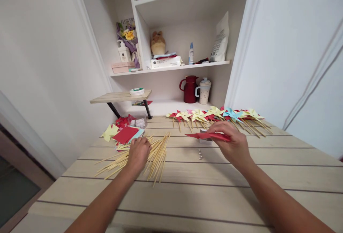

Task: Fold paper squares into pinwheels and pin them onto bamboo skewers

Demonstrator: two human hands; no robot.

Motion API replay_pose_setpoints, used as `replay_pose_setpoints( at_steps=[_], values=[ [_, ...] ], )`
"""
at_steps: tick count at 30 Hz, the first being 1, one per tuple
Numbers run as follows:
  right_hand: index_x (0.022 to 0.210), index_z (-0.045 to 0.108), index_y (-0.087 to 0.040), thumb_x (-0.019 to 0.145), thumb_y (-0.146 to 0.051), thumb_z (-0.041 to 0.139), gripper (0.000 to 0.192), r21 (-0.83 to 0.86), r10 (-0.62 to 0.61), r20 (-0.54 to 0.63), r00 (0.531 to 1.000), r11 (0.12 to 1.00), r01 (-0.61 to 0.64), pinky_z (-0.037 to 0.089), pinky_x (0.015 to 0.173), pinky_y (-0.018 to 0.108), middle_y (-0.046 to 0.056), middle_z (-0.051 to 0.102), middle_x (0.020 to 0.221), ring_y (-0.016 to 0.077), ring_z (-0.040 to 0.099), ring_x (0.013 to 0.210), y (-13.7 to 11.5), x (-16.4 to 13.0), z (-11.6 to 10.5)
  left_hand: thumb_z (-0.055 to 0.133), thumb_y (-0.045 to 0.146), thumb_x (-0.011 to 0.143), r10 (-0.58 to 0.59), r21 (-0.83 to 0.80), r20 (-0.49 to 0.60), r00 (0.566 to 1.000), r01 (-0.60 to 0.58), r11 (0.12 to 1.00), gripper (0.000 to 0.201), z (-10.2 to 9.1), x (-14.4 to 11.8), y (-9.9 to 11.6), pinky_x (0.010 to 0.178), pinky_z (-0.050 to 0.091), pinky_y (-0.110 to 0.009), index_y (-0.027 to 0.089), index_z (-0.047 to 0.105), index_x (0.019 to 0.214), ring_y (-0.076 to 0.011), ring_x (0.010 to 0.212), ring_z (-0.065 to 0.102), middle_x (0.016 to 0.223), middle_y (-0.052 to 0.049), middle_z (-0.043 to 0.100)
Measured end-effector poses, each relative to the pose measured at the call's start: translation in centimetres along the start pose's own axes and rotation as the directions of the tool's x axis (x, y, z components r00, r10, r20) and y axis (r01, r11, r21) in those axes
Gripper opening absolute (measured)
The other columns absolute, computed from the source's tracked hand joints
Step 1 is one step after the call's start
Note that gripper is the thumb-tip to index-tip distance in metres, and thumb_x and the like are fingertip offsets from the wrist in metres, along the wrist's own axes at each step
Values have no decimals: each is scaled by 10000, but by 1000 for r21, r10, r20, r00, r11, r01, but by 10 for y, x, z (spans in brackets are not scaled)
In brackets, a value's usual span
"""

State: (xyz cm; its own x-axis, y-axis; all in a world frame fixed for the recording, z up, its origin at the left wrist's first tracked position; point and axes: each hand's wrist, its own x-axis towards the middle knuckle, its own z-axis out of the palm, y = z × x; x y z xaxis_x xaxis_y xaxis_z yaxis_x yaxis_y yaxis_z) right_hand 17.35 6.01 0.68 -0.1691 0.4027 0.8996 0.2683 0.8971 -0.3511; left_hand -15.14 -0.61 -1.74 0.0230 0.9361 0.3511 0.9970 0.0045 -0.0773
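My right hand (232,142) pinches a red paper pinwheel (199,135), seen nearly edge-on, above the table. Behind and below it stands a small box (205,141), partly covered by the paper and hand. A few small silvery beads (200,154) lie just in front of the box. My left hand (139,152) rests over a spread pile of thin wooden sticks (158,158), its fingers curled; whatever they grip is hidden. Beyond that hand lies a stack of coloured paper squares with a red one (125,134) on top.
Finished pinwheels on sticks (198,115) line the table's back right edge. At the back left are red paper pieces (123,121), a clear container (139,122) and a small raised shelf (120,97). A red jug (190,89) and a tumbler (204,92) stand behind.
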Motion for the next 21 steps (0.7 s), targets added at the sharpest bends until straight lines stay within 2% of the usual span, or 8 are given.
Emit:
replay_pose_setpoints(
  at_steps=[6, 12, 16, 18, 19, 20, 21],
  values=[
    [869, 682, -239, 852, -133, 674, 107, 11, -9, 13, 1000, 1000, 9, 516, 759, 376, 56, 683, 848, 229, 630, 847, -2, 1, 0, 518, 184, 909, -72, -23, -20, 997, 71, 997, 228, 2, -1, 2, 838, 357, -422, 162, 733, 835, -291, 935, 615, 972, -132, 716],
    [865, 681, -236, 855, -124, 675, 112, 30, -10, 10, 1000, 999, 10, 509, 765, 369, 54, 678, 847, 223, 623, 851, -4, 2, 0, 492, 185, 927, -52, -57, -57, 997, 48, 997, 227, -8, -2, 4, 893, 355, -424, 179, 694, 825, -278, 944, 618, 970, -108, 727],
    [871, 691, -234, 868, -143, 675, 93, 58, -9, 19, 1000, 998, 8, 506, 769, 372, 56, 673, 854, 219, 626, 848, -8, 3, 3, 439, 184, 946, -7, -180, -188, 982, -28, 983, 233, -26, 4, 14, 932, 344, -438, 197, 654, 858, -268, 905, 611, 909, -88, 725],
    [876, 693, -235, 873, -144, 676, 92, 88, -3, 18, 1000, 996, 1, 503, 780, 374, 54, 671, 861, 214, 628, 848, -11, 4, 4, 442, 213, 943, -10, -348, -242, 970, -77, 934, 213, -37, 9, 26, 904, 364, -429, 208, 628, 838, -256, 840, 604, 841, -73, 717],
    [877, 692, -237, 875, -144, 676, 95, 105, 1, 19, 1000, 994, -3, 501, 790, 375, 52, 672, 864, 211, 628, 851, -12, 4, 5, 456, 241, 938, -28, -462, -239, 971, -88, 882, 195, -42, 12, 35, 857, 384, -410, 215, 613, 827, -251, 810, 598, 814, -64, 713],
    [876, 690, -240, 877, -144, 674, 97, 124, 6, 17, 1000, 992, -8, 500, 796, 376, 49, 674, 866, 209, 628, 854, -13, 4, 5, 452, 262, 940, -47, -597, -206, 977, -88, 797, 194, -46, 16, 45, 809, 400, -383, 220, 595, 815, -237, 779, 593, 788, -50, 709],
    [874, 687, -242, 879, -148, 674, 95, 145, 15, 13, 1000, 989, -17, 499, 799, 377, 47, 675, 864, 207, 627, 852, -14, 5, 5, 440, 289, 946, -65, -736, -156, 986, -73, 673, 204, -49, 19, 56, 750, 411, -354, 223, 579, 812, -218, 730, 588, 745, -37, 696]
  ],
)
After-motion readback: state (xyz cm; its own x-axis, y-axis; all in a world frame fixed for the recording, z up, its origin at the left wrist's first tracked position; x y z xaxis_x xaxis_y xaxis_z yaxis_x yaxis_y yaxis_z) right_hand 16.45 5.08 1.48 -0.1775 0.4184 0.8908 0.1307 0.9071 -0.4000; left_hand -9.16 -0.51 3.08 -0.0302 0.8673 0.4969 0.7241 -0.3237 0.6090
